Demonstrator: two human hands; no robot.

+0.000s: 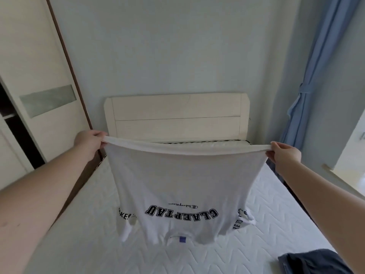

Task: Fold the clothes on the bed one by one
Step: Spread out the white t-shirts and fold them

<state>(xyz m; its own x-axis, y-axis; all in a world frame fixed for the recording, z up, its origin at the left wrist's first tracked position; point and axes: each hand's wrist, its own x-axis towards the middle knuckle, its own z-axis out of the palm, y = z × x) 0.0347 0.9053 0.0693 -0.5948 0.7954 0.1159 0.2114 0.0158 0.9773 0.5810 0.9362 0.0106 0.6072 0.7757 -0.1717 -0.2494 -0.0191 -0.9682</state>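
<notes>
The white T-shirt [183, 186], stretched between the left hand [89, 144] and right hand [284, 153], curtains the middle, its collar end trailing onto the mattress [276, 224]. Bare mattress lies open at 7 and 4 o'clock. A dark garment [314, 262] sits at 5 o'clock. The headboard [175, 115] walls off 12 o'clock, the wardrobe [39, 95] 9 o'clock, the blue curtain [308, 86] 2 o'clock.

Dark garment [314, 262] cut off at bottom edge; sleeve lettering partly hidden.

White T-shirt [183, 186] with dark block lettering hangs upside down, hem stretched wide, collar touching the bed [276, 224]; dark folded garment [314, 262] lies near right.
</notes>
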